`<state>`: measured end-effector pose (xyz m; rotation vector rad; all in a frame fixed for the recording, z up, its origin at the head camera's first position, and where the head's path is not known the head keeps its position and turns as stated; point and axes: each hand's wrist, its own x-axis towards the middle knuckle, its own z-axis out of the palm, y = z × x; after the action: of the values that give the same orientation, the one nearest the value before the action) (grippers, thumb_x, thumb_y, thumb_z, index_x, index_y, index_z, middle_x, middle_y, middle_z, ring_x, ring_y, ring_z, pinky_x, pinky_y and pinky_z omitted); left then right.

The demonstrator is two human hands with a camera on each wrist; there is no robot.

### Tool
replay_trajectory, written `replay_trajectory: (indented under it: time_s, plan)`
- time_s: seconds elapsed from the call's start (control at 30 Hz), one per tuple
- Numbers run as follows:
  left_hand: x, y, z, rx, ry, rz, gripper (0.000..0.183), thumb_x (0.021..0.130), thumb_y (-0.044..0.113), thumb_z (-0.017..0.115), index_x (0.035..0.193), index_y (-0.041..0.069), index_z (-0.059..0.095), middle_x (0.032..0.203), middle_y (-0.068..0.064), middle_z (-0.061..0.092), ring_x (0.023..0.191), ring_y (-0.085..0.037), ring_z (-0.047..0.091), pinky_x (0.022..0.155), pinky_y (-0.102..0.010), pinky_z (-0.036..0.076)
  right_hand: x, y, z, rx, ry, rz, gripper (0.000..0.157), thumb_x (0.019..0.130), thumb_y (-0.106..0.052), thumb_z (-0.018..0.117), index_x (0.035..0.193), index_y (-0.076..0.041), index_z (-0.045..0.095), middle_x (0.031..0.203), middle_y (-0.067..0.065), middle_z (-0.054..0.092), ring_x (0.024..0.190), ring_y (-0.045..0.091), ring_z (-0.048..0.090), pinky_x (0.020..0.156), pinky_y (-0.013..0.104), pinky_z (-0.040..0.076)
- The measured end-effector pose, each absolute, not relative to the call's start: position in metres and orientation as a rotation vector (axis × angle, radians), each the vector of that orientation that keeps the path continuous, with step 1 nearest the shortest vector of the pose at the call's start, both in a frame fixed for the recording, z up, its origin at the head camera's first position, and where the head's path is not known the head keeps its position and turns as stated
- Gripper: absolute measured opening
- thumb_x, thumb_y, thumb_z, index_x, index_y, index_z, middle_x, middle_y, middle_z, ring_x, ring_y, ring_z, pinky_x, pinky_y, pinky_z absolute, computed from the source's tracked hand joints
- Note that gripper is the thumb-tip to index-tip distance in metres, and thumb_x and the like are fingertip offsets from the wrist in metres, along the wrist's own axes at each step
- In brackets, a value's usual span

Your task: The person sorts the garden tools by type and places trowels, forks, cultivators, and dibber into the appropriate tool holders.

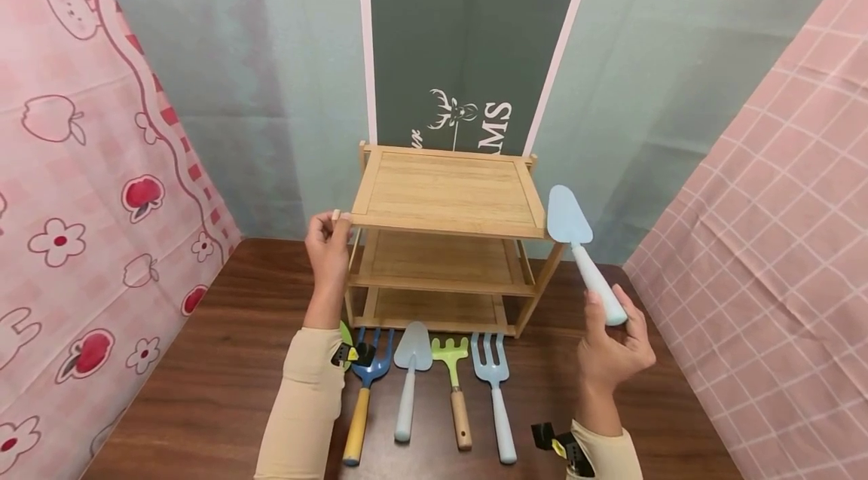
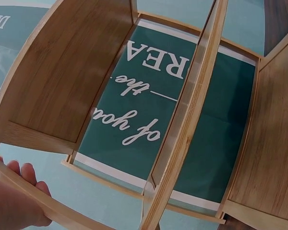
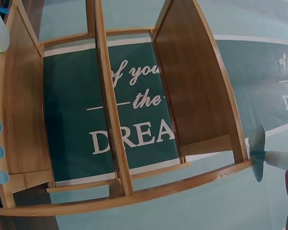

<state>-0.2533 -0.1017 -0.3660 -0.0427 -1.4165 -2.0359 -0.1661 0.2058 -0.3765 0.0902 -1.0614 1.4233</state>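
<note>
A three-tier wooden shelf (image 1: pixel 454 194) stands on the brown table. My left hand (image 1: pixel 330 250) grips its upper left front corner; in the left wrist view the fingers (image 2: pixel 29 173) curl round the frame. My right hand (image 1: pixel 613 356) holds a light blue trowel (image 1: pixel 570 216) by the end of its handle, blade up, beside the shelf's upper right corner. In the right wrist view the trowel's blade (image 3: pixel 258 153) shows edge-on near the frame, with only part of the hand visible.
Before the shelf lie a blue fork (image 1: pixel 359 420) with a yellow handle, another light trowel (image 1: pixel 405 405), a green rake (image 1: pixel 461 420) and a light blue fork (image 1: pixel 502 420). A green tool (image 1: pixel 346 340) is mostly hidden by the left forearm. Fabric curtains (image 1: pixel 766 186) surround the table (image 1: pixel 197 389).
</note>
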Motion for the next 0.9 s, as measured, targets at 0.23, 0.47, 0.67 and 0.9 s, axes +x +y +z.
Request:
replay_trajectory:
  time_s: [0.23, 0.47, 0.67, 0.9]
  plan:
    - [-0.25, -0.102, -0.36, -0.057, -1.427, -2.036, 0.008, 0.089, 0.0, 0.054, 0.086, 0.006, 0.049, 0.071, -0.001, 0.04, 0.067, -0.01, 0.043, 0.072, -0.029, 0.042, -0.178, 0.199, -0.368, 0.086, -1.195, 1.337, 0.026, 0.066, 0.013, 0.073, 0.09, 0.018, 0.065, 0.082, 0.022, 0.064, 0.07, 0.016, 0.061, 0.06, 0.017, 0.048]
    - [-0.252, -0.1, -0.36, -0.054, -1.425, -2.046, 0.009, 0.089, -0.001, 0.053, 0.087, 0.006, 0.049, 0.071, 0.0, 0.04, 0.067, -0.011, 0.043, 0.071, -0.028, 0.041, -0.185, 0.198, -0.362, 0.08, -1.297, 1.326, 0.026, 0.068, 0.011, 0.073, 0.092, 0.017, 0.065, 0.083, 0.015, 0.065, 0.061, 0.008, 0.056, 0.054, 0.015, 0.043]
    - [-0.251, -0.1, -0.359, -0.046, -1.416, -2.04, 0.007, 0.089, -0.001, 0.054, 0.087, 0.004, 0.049, 0.07, 0.0, 0.041, 0.067, -0.011, 0.044, 0.07, -0.027, 0.042, -0.2, 0.204, -0.364, 0.088, -1.315, 1.416, 0.026, 0.069, 0.012, 0.072, 0.094, 0.015, 0.066, 0.086, 0.019, 0.065, 0.063, 0.009, 0.062, 0.056, 0.016, 0.047]
    - [-0.25, -0.1, -0.36, -0.046, -1.422, -2.03, 0.006, 0.088, 0.001, 0.055, 0.089, 0.0, 0.049, 0.071, 0.0, 0.042, 0.069, -0.012, 0.045, 0.071, -0.027, 0.042, -0.219, 0.206, -0.364, 0.174, -1.247, 1.708, 0.026, 0.075, 0.014, 0.064, 0.101, 0.015, 0.063, 0.097, 0.028, 0.063, 0.071, 0.02, 0.068, 0.065, 0.027, 0.052]
